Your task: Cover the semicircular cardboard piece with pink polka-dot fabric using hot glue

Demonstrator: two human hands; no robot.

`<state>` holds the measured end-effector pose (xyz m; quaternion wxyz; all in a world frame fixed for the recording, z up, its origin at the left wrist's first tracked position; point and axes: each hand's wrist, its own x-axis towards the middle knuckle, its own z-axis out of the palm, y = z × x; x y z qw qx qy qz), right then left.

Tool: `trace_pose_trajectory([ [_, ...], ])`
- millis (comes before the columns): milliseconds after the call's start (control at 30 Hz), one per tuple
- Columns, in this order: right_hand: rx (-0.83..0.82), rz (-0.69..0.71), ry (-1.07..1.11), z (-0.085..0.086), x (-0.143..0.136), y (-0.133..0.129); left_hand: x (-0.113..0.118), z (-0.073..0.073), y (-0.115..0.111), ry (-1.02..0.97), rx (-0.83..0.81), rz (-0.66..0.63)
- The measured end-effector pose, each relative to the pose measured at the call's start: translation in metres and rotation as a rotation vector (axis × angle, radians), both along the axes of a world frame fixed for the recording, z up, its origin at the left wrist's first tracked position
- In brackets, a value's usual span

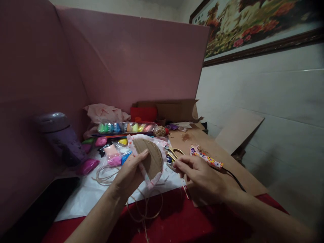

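Across the worktop [177, 226], clocked from the cardboard piece [153, 162], I have the bottle [62, 140] at nine o'clock, row of packets [135, 127] at eleven, twine ball [160, 131] at one, scissors [172, 154] at three, corded tool [206, 157] beyond.

At centre frame, I see brown card [152, 160] edged in pink-dotted pale cloth [130, 143]; right of centre, gold scissors [171, 155] and a multicoloured flower-print tool [206, 157]; at left, a purple bottle [63, 143].

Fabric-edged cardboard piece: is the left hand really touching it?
Touching. The head view shows the left hand holding the fabric-edged cardboard piece, its thumb lying over the brown face.
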<state>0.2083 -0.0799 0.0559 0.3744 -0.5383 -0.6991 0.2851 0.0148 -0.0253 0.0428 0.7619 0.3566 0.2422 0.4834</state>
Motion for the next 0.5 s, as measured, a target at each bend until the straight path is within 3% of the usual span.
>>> trace_pose_trajectory([
  [100, -0.333, 0.086, 0.345, -0.014, -0.027, 0.017, -0.002, 0.003, 0.000, -0.044, 0.010, 0.036],
  [167, -0.462, 0.157, 0.537, -0.023, -0.038, 0.032, -0.003, 0.005, 0.000, -0.069, 0.012, 0.040],
  [300, -0.441, 0.236, 0.723, -0.030, -0.055, 0.048, -0.005, 0.004, 0.001, -0.070, 0.022, 0.030],
  [500, -0.447, 0.221, 0.895, -0.038, -0.070, 0.041, -0.004, 0.000, 0.002, -0.014, 0.049, 0.011],
])
